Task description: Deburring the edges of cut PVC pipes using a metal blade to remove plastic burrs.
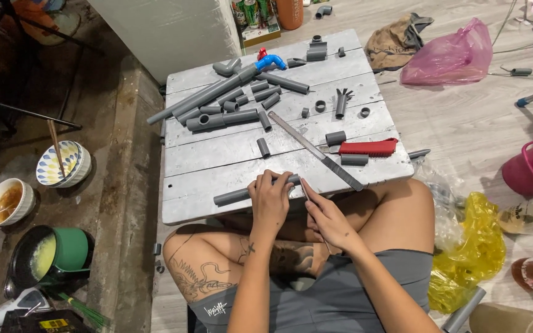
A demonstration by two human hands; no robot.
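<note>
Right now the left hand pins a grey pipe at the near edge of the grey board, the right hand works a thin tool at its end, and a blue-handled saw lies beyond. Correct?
Not quite: the saw's handle is red, not blue, as the head view shows. The rest stands: the left hand pins the grey pipe at the near edge of the grey board, and the right hand works a thin tool at its end.

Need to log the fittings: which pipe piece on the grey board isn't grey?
The blue plastic elbow fitting near the grey wooden board's far edge, on the end of a long grey pipe. All other pipe pieces there are grey.
</note>
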